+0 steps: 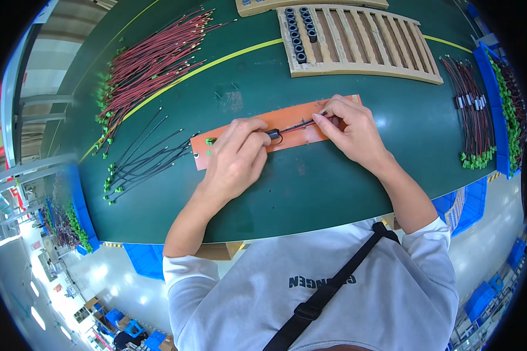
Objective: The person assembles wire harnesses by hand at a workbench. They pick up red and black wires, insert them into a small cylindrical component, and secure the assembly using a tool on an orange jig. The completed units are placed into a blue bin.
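An orange board (293, 112) lies at a slant on the green table, under both hands. My left hand (235, 153) is closed at the near end of a black cylindrical core (272, 134), gripping it with thumb and fingertips. Black and red wires (298, 126) run out of the core along the board toward the right. My right hand (354, 130) pinches the ends of these wires between thumb and forefinger, over the board's right part. Beside my left hand, a green connector (210, 141) sits at the board's left end.
Red wires (158, 55) with green connectors are heaped at back left; several black wires (143, 155) lie nearer. A cardboard tray (366, 73) at the back holds black cores (293, 35). Wire bundles (471, 111) lie at right, beside a blue bin (490, 105). The table's front edge is close to me.
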A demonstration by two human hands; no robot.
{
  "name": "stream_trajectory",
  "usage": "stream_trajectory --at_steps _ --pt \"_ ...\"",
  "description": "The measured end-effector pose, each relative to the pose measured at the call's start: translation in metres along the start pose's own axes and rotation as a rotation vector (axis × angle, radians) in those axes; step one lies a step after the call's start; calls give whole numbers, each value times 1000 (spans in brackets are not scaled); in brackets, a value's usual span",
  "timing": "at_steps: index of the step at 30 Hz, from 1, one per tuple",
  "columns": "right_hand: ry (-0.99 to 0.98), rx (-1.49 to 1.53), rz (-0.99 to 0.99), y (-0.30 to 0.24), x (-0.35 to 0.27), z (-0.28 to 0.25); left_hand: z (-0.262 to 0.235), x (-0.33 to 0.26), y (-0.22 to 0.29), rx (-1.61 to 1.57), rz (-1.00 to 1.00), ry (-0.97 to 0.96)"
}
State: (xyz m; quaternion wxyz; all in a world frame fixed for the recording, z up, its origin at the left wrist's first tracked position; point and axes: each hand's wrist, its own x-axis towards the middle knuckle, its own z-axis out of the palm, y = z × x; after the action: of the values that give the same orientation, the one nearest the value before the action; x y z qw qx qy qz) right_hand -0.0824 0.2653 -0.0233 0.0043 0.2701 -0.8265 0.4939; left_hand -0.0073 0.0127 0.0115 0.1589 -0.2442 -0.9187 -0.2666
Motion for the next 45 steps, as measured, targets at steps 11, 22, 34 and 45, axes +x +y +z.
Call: stream_trajectory --at_steps 11,22,34,45 --pt "32 -287 -260 -1 4 2 21 -1 -6 -135 -144 85" --pt "-20 -272 -169 1 3 -9 50 20 7 -357 -249 55" --pt "123 -169 5 20 0 -23 46 27 11 -533 -509 12" --pt "66 -89 32 20 -5 -31 26 53 -4 -533 -550 -284"
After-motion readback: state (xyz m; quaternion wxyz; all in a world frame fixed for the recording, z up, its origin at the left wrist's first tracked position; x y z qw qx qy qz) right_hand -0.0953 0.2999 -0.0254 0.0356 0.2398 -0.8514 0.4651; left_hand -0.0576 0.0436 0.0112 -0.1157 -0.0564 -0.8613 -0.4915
